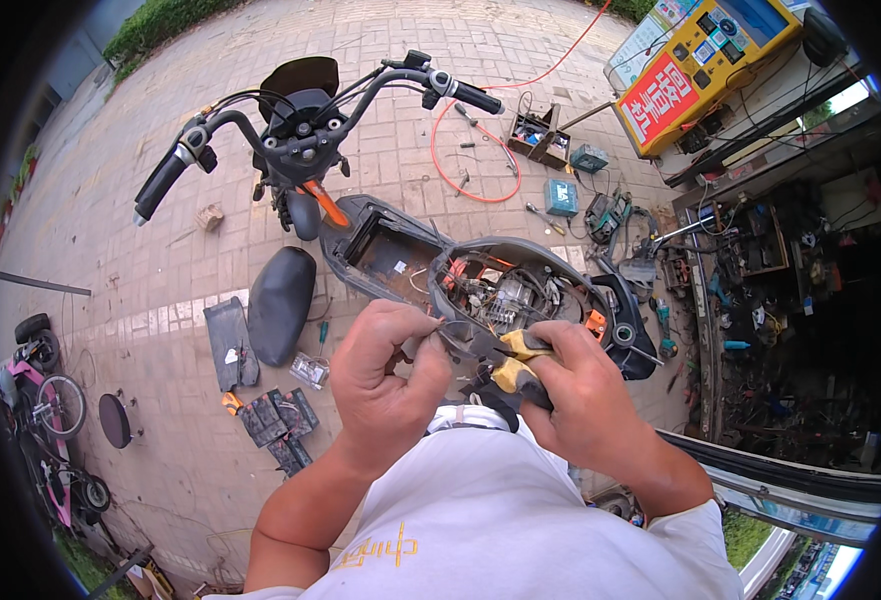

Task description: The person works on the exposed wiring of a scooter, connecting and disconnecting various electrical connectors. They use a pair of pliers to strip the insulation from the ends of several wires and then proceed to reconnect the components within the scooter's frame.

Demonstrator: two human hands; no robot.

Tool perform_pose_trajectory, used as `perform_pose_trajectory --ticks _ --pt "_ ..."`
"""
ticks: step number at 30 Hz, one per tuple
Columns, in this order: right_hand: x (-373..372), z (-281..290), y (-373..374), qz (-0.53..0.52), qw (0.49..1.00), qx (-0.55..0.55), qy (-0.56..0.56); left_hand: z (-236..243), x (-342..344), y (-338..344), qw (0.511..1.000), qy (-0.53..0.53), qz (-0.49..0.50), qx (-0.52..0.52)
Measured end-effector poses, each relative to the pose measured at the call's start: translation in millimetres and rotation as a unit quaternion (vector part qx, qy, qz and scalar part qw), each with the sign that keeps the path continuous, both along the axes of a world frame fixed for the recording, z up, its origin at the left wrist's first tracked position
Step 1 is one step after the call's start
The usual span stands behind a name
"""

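My left hand (385, 370) is closed, its thumb and forefinger pinching the end of a thin wire (448, 322) in front of my chest. Wrapped round the yellow handles of a pair of pliers (516, 374), my right hand (588, 398) holds the dark jaws toward the wire. Whether the jaws touch it, I cannot tell. Just beyond both hands stands an electric scooter (355, 222) with its seat off. Its open body shows a silver finned controller (512, 303) among tangled wires. Part of that wiring is hidden behind my hands.
Left of the scooter lie its black seat (282, 305), a flat dark panel (228, 345) and black battery-like blocks (278, 420). Beyond it are an orange hose (438, 165), a toolbox (538, 138) and teal boxes (561, 197). Cluttered shelves (760, 250) and a yellow machine (705, 65) stand right.
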State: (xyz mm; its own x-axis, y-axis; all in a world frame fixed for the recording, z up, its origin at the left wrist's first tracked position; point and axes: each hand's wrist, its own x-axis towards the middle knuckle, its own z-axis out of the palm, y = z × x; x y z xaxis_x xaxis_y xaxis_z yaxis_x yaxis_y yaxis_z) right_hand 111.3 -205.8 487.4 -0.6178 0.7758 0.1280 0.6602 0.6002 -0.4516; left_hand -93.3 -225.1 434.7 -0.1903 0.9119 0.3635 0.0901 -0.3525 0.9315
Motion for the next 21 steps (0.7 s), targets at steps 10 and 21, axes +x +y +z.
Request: perform_pose_trajectory --ticks 10,21 --pt "-5 -1 1 0.019 0.997 -0.06 0.034 6 -1 3 0.998 0.026 0.037 0.037" --pt "-10 -6 0 0.009 0.998 -0.05 0.021 4 -6 6 0.992 0.094 0.044 0.074"
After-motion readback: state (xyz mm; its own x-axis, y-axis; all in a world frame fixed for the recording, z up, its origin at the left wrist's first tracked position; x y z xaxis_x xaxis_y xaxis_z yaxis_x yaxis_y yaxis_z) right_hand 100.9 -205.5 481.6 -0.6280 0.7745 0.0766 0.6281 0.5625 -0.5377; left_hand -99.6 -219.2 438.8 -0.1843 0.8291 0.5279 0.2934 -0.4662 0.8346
